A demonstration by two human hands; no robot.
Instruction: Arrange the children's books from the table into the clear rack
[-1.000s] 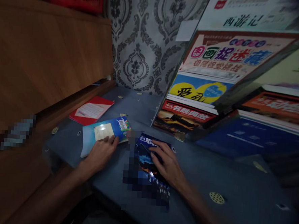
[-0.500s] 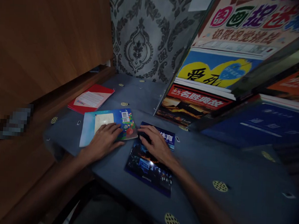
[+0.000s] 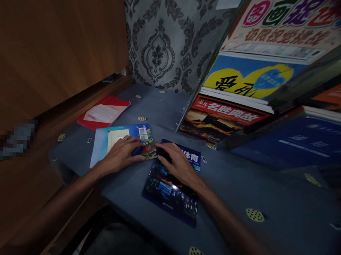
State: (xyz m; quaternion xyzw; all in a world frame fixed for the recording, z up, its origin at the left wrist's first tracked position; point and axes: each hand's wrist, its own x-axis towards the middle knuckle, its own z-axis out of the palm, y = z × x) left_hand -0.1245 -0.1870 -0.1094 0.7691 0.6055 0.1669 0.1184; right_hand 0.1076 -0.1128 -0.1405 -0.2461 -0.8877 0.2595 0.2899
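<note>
My left hand point(image 3: 124, 153) rests on a light-blue book point(image 3: 100, 142) with a barcode and colourful pictures. Its fingers are stretched to the right, thumb apart, near the book's right edge. Over a dark-blue book point(image 3: 169, 193) with white characters lies my right hand point(image 3: 178, 162), also open, covering part of that cover. The fingertips of this hand point left, close to the light-blue book's right edge; whether they touch it I cannot tell. A red book point(image 3: 114, 105) with a pale label panel lies just behind the light-blue one.
A display rack at the right holds several books, among them a yellow-and-blue one point(image 3: 239, 78), a red-titled one point(image 3: 223, 117) and a dark-blue one point(image 3: 302, 139). A wooden panel point(image 3: 63, 32) stands at the left, patterned wallpaper point(image 3: 158, 46) behind the grey-blue tabletop point(image 3: 226, 208).
My left hand has slid slightly right, towards the light-blue book's right edge. My right hand and the books on the table have hardly moved. The view has shifted a little.
</note>
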